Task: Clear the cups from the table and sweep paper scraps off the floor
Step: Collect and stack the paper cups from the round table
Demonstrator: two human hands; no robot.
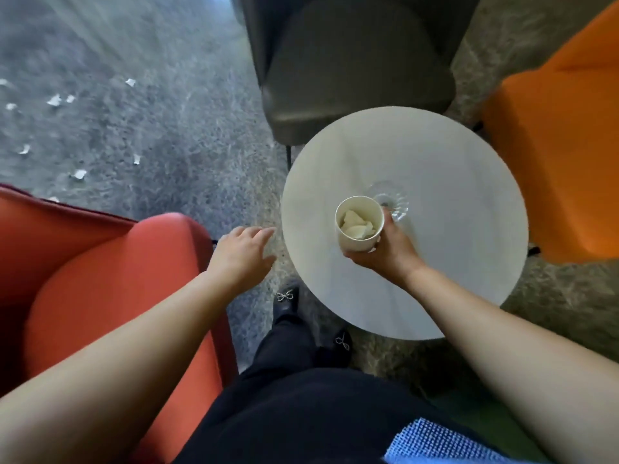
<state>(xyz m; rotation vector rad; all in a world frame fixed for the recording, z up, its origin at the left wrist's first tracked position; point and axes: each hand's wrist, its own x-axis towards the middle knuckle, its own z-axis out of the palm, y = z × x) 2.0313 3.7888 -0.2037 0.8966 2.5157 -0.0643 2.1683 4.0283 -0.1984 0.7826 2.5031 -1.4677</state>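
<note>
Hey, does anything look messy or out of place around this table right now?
Yes: white paper scraps litter the grey carpet left of the table. The cup in the right hand holds crumpled paper.

Cup (pixel 359 226) partly hides glass (pixel 392 199); floor blurred.

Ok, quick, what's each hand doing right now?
Left hand: open, fingers relaxed, holding nothing, over the floor beside the table.
Right hand: gripping the paper cup, which has crumpled paper inside.
</note>
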